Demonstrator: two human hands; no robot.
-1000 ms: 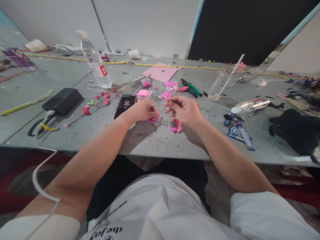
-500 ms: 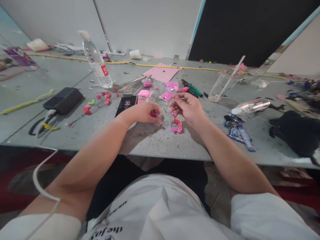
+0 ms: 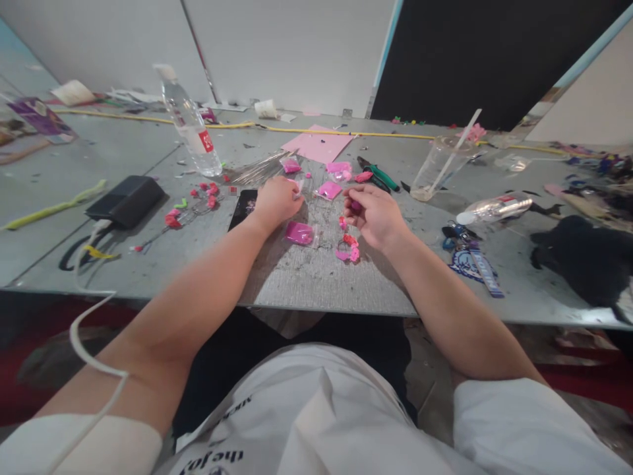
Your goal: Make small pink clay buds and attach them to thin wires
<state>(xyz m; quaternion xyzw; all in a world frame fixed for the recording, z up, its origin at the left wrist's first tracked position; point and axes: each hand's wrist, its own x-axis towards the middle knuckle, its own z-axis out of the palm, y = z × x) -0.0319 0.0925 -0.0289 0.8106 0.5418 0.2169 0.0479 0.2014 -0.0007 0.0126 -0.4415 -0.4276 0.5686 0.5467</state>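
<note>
My left hand reaches forward over the grey table, its fingers curled down on a small clear packet of pink bits that it mostly hides. Behind it, a small magenta packet lies free on the table. My right hand is curled in a pinch with a tiny pink piece at its fingertips. A small pink beaded piece lies just below that hand. More pink packets lie beyond the two hands.
A water bottle, a black power bank with a white cable, a phone, red bits, a pink sheet, green pliers, a plastic cup with straw, keys and a black bag crowd the table.
My left hand let go of the magenta packet, left it on the table and reached forward to another packet. My right hand drew its fingers into a tighter pinch.
</note>
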